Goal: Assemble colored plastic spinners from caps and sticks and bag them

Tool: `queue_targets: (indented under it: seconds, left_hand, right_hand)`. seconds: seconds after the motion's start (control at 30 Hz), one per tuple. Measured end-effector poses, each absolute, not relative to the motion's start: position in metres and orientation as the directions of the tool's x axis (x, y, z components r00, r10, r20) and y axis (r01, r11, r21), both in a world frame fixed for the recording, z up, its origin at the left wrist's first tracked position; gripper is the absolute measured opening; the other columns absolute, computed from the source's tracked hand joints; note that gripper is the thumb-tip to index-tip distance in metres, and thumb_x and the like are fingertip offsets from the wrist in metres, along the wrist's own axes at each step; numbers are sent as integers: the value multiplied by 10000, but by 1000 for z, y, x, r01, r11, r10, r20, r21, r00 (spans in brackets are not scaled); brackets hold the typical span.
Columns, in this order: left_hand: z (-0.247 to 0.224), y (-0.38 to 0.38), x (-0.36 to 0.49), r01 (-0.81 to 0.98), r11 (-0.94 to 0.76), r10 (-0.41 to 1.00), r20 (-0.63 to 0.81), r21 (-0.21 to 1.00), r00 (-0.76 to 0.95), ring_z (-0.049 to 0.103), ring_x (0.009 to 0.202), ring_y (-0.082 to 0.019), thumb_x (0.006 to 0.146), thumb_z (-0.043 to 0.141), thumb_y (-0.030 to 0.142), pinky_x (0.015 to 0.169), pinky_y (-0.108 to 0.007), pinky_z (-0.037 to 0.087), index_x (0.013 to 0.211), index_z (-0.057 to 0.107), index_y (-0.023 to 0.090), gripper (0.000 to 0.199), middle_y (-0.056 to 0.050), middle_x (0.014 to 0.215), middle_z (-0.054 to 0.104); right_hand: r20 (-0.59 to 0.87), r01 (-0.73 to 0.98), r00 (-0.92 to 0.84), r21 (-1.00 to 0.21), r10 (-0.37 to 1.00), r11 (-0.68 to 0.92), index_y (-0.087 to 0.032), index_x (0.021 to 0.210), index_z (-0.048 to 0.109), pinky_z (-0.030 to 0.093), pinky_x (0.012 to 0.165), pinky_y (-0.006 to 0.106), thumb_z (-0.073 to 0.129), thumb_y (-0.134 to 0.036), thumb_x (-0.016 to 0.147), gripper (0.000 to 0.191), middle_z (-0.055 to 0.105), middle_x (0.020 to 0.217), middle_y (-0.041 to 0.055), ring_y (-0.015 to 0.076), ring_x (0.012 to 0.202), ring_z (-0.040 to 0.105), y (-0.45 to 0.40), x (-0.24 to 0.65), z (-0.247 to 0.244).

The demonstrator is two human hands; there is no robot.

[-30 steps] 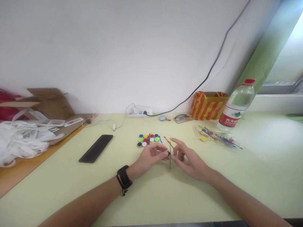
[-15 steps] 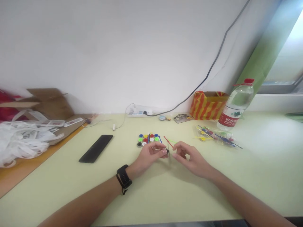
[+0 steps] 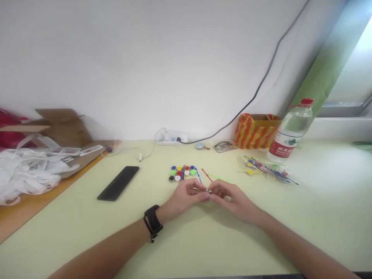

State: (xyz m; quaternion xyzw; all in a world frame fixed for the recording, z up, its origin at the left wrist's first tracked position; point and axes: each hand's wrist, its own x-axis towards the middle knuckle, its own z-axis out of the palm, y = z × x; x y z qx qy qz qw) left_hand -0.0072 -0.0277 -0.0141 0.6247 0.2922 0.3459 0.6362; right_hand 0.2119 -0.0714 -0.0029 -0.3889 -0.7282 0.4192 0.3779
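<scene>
Over the middle of the table my left hand (image 3: 187,195) pinches a small dark piece (image 3: 208,191) between thumb and fingertips. My right hand (image 3: 232,197) meets it there, thumb and index finger closed on the same piece. The fingers cover most of it, so its full shape is hidden. Just beyond my left hand lie rows of small round discs (image 3: 179,173) in blue, yellow, red, green, white and black. Slim plastic arrows lie beside them: a blue arrow (image 3: 198,175), a red arrow (image 3: 207,175) and a green arrow (image 3: 219,178).
A black phone-like slab (image 3: 118,183) lies to the left. Clear bags of coloured arrows and discs (image 3: 267,170) lie on the right, near a water bottle (image 3: 290,133) and a striped bag (image 3: 252,131). A power strip (image 3: 170,140) sits by the wall; white straps (image 3: 31,166) are heaped far left.
My right hand has moved left and closed its thumb and finger on the small dark piece in my left hand. A thin blurred part seen at the piece before no longer shows.
</scene>
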Motion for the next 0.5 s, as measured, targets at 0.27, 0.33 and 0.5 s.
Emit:
queue_targets:
  seconds: [0.27, 0.33, 0.5]
  left_hand:
    - [-13, -29, -5, -46, -15, 776, 40, 999, 630, 745, 895, -226, 829, 829, 403, 842, -356, 585, 913, 668, 150, 312, -110, 956, 768]
    - [2, -34, -6, 47, -107, 786, 55, 993, 616, 735, 918, -229, 837, 813, 430, 855, -357, 581, 976, 704, 162, 321, -119, 1045, 754]
    - [71, -80, -17, 38, -279, 665, 165, 960, 728, 716, 895, -232, 893, 729, 458, 862, -360, 582, 988, 775, 260, 225, -91, 992, 756]
  right_hand:
    - [202, 247, -432, -911, 879, 330, -199, 1000, 627, 481, 689, 286, 558, -441, 1019, 253, 676, 856, 34, 167, 776, 598, -73, 214, 2]
    - [238, 312, -418, -868, 876, 385, -201, 976, 622, 468, 672, 283, 530, -411, 1032, 235, 669, 861, 36, 169, 778, 590, -71, 220, 4]
    - [338, 566, -340, -672, 877, 478, -213, 964, 614, 483, 706, 307, 503, -319, 1022, 164, 648, 872, 41, 181, 776, 585, -57, 246, 9]
